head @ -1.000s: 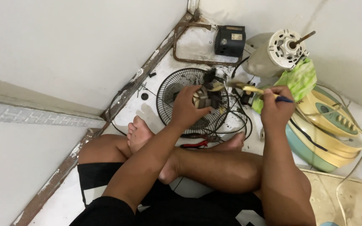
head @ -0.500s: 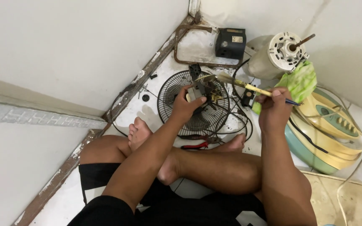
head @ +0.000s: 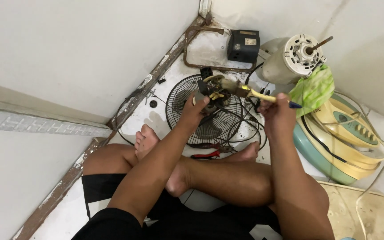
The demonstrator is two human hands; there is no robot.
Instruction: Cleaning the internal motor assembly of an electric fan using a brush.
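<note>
I sit cross-legged on a tiled floor. My left hand (head: 195,108) grips a small dark fan part with yellow wires (head: 210,91), held up over a black wire fan grille (head: 205,116). My right hand (head: 275,112) holds a yellow-handled brush (head: 250,92) whose bristled end touches the part. The brush's blue tip sticks out to the right of my fingers.
A white fan motor (head: 292,58) with its shaft lies at the back right beside a green cloth (head: 313,89). A yellow and green fan base (head: 344,133), a black box (head: 243,45), a rusty frame (head: 197,49) and red-handled pliers (head: 205,155) surround me. Walls close in at left and back.
My left hand has lifted and turned the dark part further from me. The brush has swung leftward so its bristles reach the part. The view has shifted slightly.
</note>
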